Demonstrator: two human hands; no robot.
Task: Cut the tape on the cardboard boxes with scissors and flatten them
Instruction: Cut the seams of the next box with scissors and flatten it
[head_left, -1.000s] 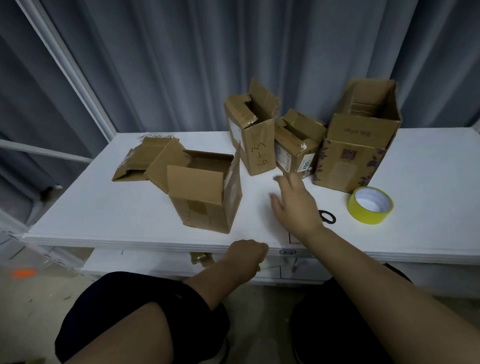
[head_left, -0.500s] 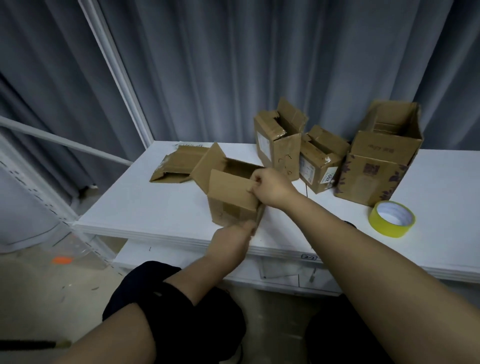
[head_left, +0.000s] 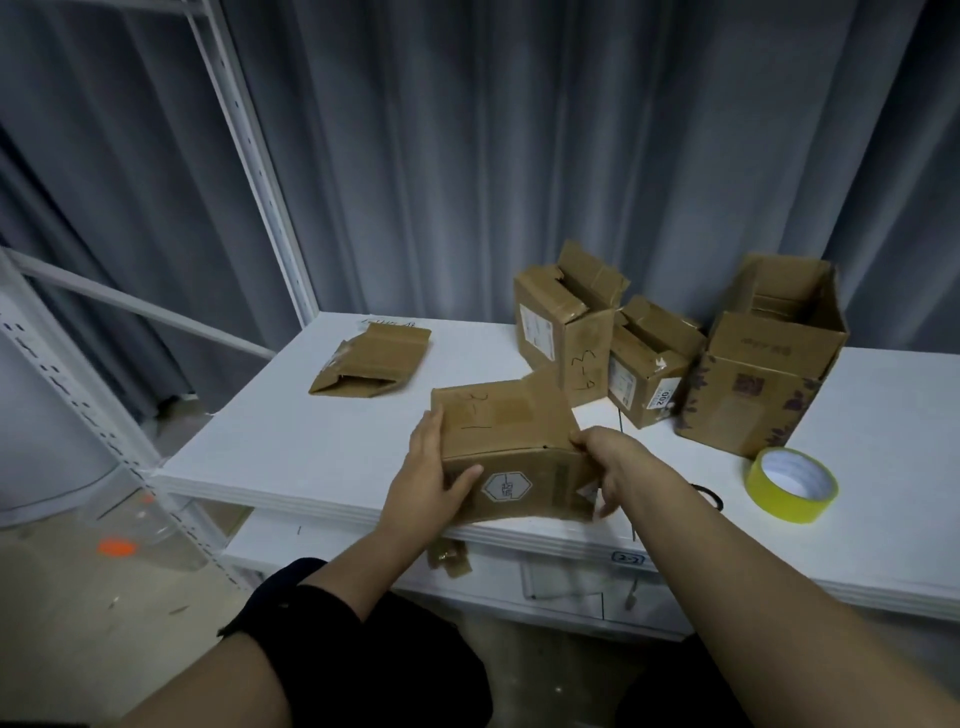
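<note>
- The cardboard box (head_left: 506, 441) sits at the near edge of the white table (head_left: 291, 441), tipped so its handwritten top face and a front face with a hexagon mark both show; its bottom edge hangs just over the table lip.
- The left hand (head_left: 431, 475) is pressed flat against the box's left side, fingers spread and thumb laid over the front face.
- The right hand (head_left: 605, 462) grips the box's right edge, fingers curled around it; the fingertips are blurred, so how tightly they close is hard to say.
- A flattened box (head_left: 371, 361) lies farther back on the left, apart from the others.
- Three open boxes stand at the back right: a tall box (head_left: 563, 332), a small labelled box (head_left: 647, 374) touching it, and a large printed box (head_left: 763, 364).
- A yellow tape roll (head_left: 792, 483) lies near the right edge.
- A dark loop, perhaps a handle of the scissors (head_left: 707, 494), peeks out behind the right forearm; the rest is hidden.
</note>
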